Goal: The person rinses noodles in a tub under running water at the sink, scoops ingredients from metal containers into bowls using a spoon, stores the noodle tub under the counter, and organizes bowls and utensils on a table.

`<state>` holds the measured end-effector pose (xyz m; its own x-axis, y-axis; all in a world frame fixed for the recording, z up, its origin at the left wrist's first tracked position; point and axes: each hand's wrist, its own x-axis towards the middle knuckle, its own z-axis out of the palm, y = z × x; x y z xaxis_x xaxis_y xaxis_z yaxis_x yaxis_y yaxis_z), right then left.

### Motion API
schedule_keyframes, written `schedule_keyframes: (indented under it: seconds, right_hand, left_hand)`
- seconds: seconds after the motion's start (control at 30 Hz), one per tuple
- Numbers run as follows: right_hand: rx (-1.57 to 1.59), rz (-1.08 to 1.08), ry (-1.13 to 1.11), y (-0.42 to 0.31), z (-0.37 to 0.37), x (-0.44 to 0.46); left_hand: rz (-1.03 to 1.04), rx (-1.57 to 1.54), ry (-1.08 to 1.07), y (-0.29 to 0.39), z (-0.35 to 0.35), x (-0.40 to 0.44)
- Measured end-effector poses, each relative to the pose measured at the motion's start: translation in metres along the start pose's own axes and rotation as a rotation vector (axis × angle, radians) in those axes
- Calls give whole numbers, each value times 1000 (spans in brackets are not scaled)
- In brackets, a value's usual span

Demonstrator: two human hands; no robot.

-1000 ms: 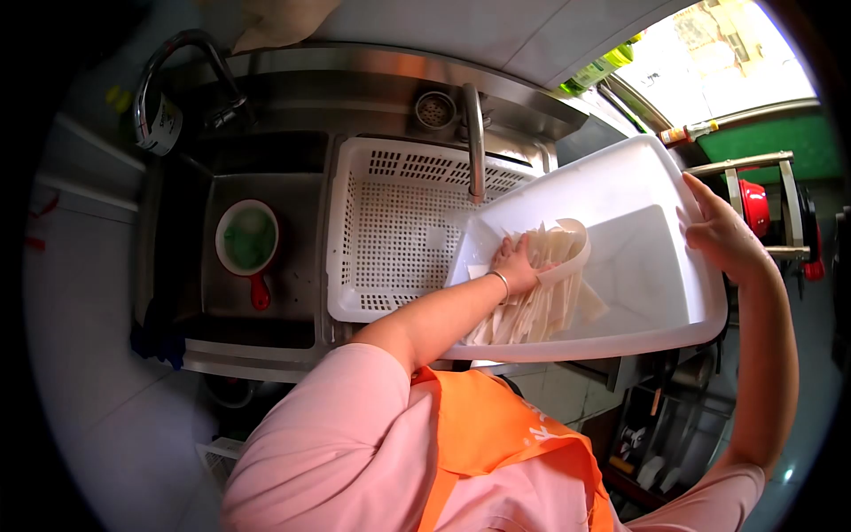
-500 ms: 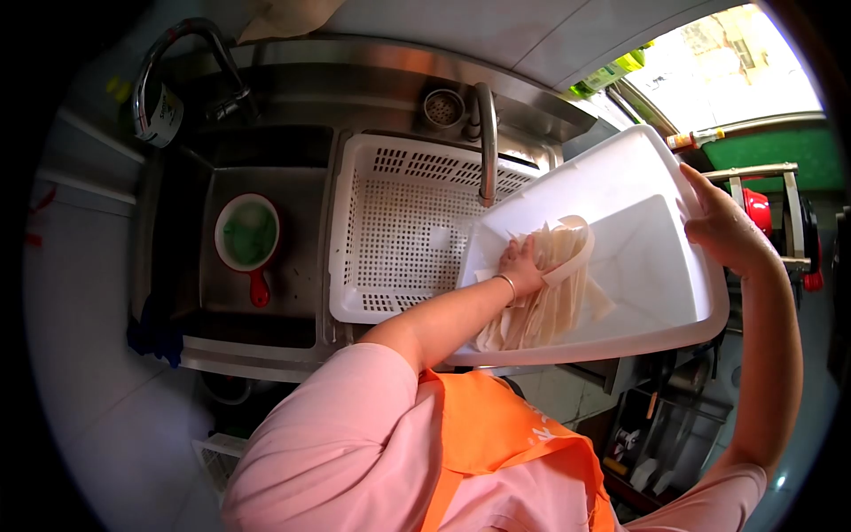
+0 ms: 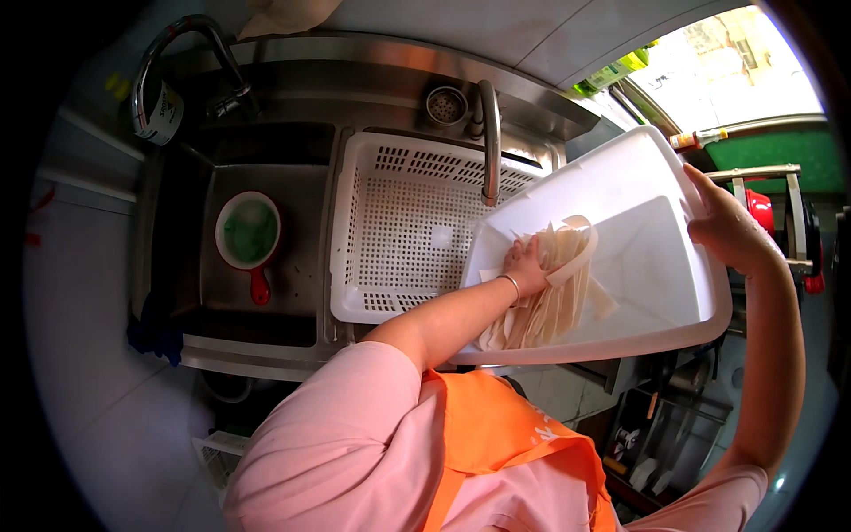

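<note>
A white plastic tub (image 3: 656,310) is tilted, its left end over a perforated white basket (image 3: 399,230) in the right sink. My right hand (image 3: 731,226) is closed on the tub's far right rim. Inside the tub, my left hand (image 3: 529,268) presses into a bunch of pale, wide, flat strips (image 3: 563,297), its fingers partly hidden among them. One strip loops up beside that hand. What the strips are made of I cannot make out.
In the left sink sits a red-handled white bowl (image 3: 249,232) with something green inside. A curved faucet (image 3: 491,146) reaches over the basket; another faucet (image 3: 191,27) stands at far left. A metal strainer cup (image 3: 446,106) rests behind the basket. Bottles (image 3: 612,71) line the windowsill.
Hands, tub and strips keep nearly the same places. The left hand's fingertips sit slightly deeper among the strips; the whole view has shifted a little.
</note>
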<state>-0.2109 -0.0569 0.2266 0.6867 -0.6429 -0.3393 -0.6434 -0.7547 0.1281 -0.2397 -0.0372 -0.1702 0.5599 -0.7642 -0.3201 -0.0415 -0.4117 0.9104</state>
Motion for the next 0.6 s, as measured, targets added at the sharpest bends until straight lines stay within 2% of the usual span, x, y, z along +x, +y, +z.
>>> schedule_keyframes:
  seconds: [0.37,0.6]
  right_hand:
    - [1,-17,-11,4,0,2]
    - [59,-52,20,16,-3,-6]
  left_hand:
    - [-10,7,-45,-2,2,3]
    - [2,19,2,6,-2,3]
